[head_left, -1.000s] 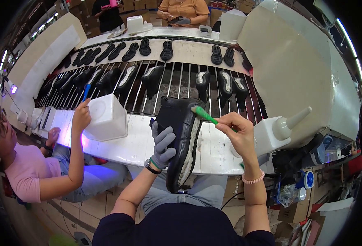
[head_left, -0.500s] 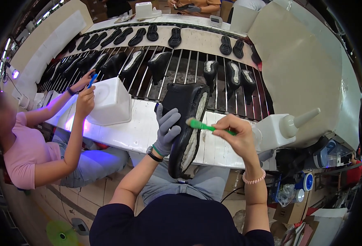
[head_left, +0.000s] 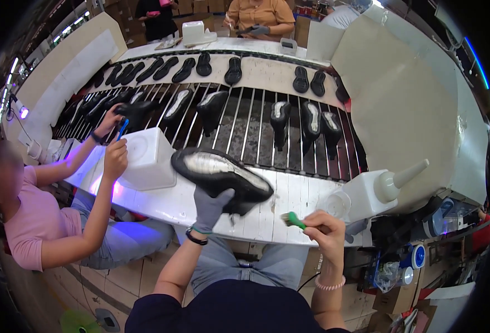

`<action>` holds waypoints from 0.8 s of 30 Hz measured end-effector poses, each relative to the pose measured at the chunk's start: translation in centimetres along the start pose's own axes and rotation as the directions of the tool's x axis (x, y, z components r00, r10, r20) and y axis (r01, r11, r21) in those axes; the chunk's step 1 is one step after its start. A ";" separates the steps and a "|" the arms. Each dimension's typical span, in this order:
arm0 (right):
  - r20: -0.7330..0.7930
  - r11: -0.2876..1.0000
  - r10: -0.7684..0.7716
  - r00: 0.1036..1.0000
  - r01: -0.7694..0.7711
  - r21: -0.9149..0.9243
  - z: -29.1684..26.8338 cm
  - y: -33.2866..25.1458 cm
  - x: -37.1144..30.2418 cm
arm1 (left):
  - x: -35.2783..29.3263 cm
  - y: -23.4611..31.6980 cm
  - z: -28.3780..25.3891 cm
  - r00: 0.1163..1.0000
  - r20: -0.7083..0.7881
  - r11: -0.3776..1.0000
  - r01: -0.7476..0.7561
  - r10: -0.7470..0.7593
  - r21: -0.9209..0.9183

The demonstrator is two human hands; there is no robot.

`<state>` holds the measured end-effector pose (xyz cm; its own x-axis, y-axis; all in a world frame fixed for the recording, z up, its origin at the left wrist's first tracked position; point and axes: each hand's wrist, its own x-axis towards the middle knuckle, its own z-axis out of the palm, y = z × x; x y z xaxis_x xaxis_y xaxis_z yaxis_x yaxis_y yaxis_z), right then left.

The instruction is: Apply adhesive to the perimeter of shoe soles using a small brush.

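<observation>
My gloved left hand (head_left: 209, 210) grips a black shoe upper (head_left: 244, 190) above the white bench edge. The upper is tipped over, so its pale underside faces up, framed by a black rim; it is a little blurred. My bare right hand (head_left: 326, 228) pinches a green-handled brush (head_left: 294, 220), its bristles pointing left. The brush is apart from the upper, near the front edge of the bench. Just beyond my right hand stands a white plastic container (head_left: 367, 188) with a long spout and a round opening.
Several black uppers (head_left: 311, 123) lie on a rack of metal bars (head_left: 250, 111) ahead, with black soles (head_left: 233, 71) on the board behind. A white tub (head_left: 145, 158) stands left. A co-worker in pink (head_left: 42, 213) holds a blue brush (head_left: 123, 129) and a black upper. Others stand beyond.
My left hand has turned the upper from upright to lying crosswise, underside up. My right hand has drawn the brush off it, down and to the right. The co-worker has taken hold of an upper.
</observation>
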<state>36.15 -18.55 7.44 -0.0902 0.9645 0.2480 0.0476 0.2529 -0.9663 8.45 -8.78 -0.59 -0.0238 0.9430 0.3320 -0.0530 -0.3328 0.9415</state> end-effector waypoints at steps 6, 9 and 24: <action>-0.242 0.938 0.251 0.937 -0.173 0.301 -1.2 3.8 -5.0 | 1.9 -1.8 -3.1 0.818 0.331 0.879 0.469 -0.470 0.089; -0.228 0.913 0.312 0.922 -0.224 0.342 -0.7 4.8 -5.7 | 0.9 -2.5 -4.5 0.752 0.322 0.789 0.407 -0.575 0.460; -0.214 0.911 0.294 0.931 -0.206 0.356 -0.5 5.9 -1.9 | -6.1 1.1 -1.0 0.911 0.267 0.284 -0.178 -0.314 0.942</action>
<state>37.09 -18.90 1.29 0.1428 0.9890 -0.0388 -0.2926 0.0047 -0.9562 7.52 -14.92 -1.63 0.2612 0.9650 0.0224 0.9298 -0.2577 0.2628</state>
